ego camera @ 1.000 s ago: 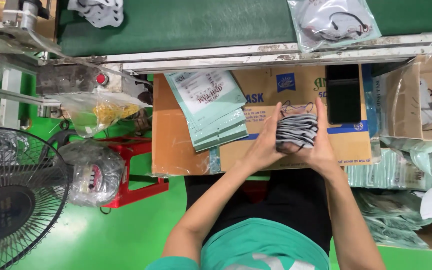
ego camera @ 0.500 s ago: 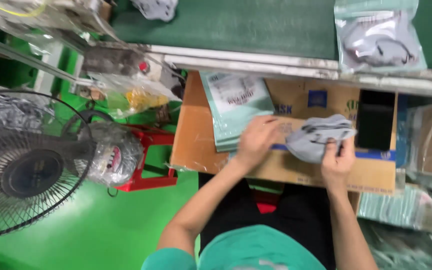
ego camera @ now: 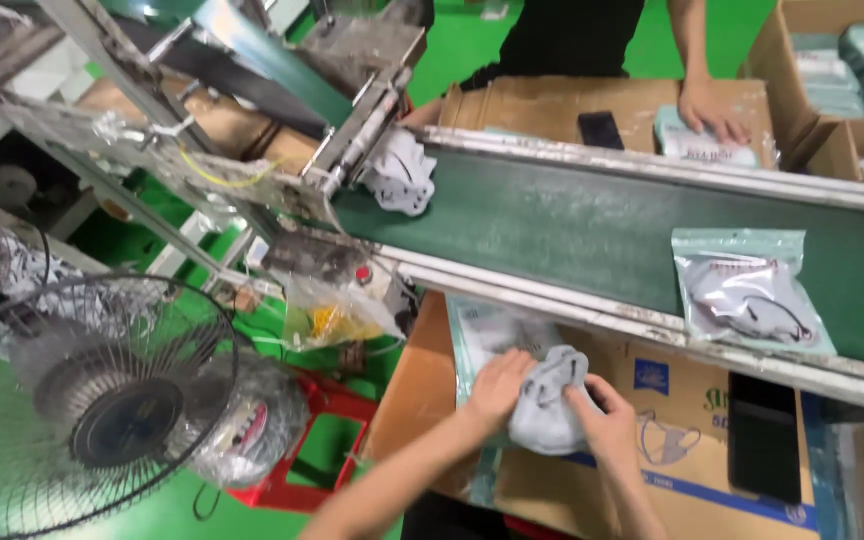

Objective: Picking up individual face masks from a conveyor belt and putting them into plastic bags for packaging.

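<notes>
Both hands, left hand (ego camera: 500,385) and right hand (ego camera: 607,425), fingers closed on soft, light masks (ego camera: 545,405) below the conveyor belt (ego camera: 572,225); best held at edges.

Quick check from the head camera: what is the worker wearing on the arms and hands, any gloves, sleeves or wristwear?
No gloves: the left hand and right hand are both bare. Both forearms are uncovered as far as the frame shows, with no sleeve, watch, band or ring visible. Any sleeve would sit higher up, out of view.
</notes>
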